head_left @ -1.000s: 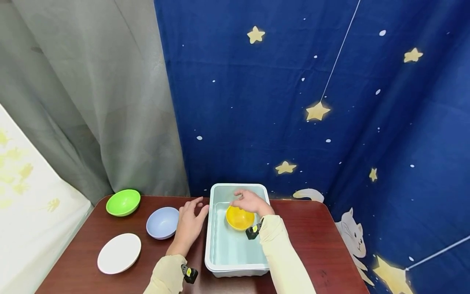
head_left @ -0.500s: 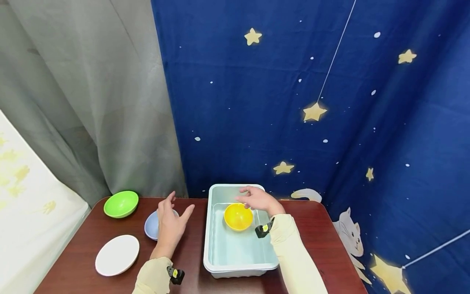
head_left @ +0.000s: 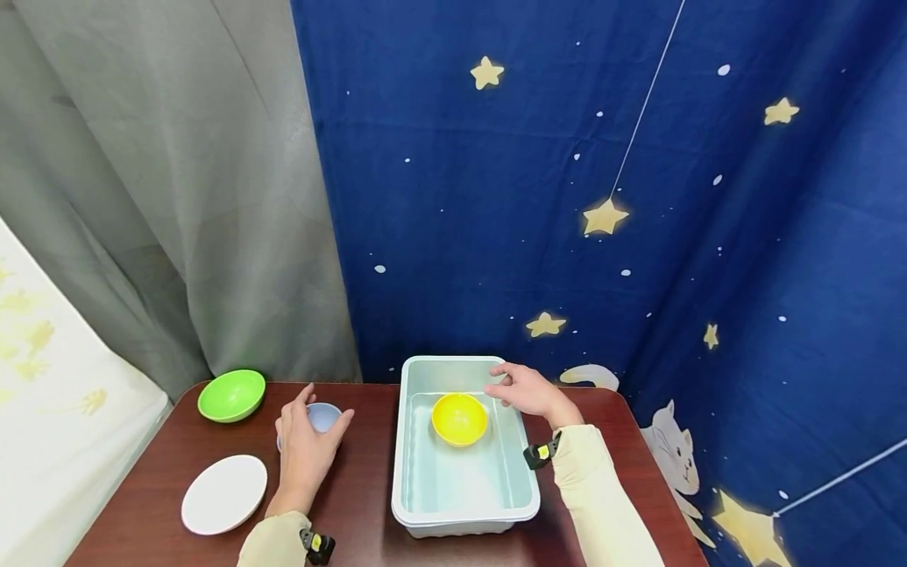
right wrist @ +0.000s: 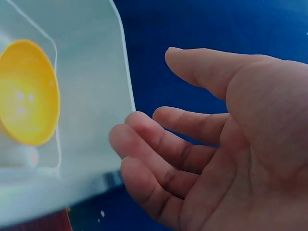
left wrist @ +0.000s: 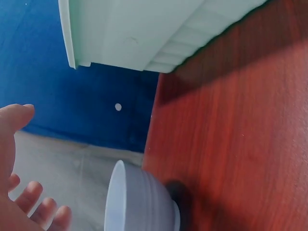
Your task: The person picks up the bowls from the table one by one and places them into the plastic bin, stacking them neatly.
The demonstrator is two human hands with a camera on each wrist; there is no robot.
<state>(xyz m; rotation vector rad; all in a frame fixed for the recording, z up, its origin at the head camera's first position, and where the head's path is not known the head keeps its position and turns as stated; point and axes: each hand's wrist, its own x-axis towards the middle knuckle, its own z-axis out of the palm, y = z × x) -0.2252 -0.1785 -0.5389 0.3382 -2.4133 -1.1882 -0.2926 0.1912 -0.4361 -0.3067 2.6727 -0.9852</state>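
My left hand [head_left: 303,450] hovers over the light blue bowl [head_left: 324,416], thumb and fingers spread apart around it and covering part of it in the head view. In the left wrist view the bowl [left wrist: 139,202] stands upright, apart from the fingertips. A yellow bowl [head_left: 459,420] sits inside the pale green plastic bin [head_left: 464,484]. Over the bin's right rim is my right hand [head_left: 530,391], holding nothing. Its relaxed fingers [right wrist: 144,149] are apart from the yellow bowl [right wrist: 30,94] in the right wrist view.
A green bowl [head_left: 231,396] stands at the table's back left corner. Nearer on the left lies a white plate [head_left: 224,496]. Behind the brown table [head_left: 368,472] hang grey and blue curtains [head_left: 496,197].
My left hand has moved left from beside the bin to over the blue bowl. My right hand has drawn away to the right from the yellow bowl, which stays in the bin.
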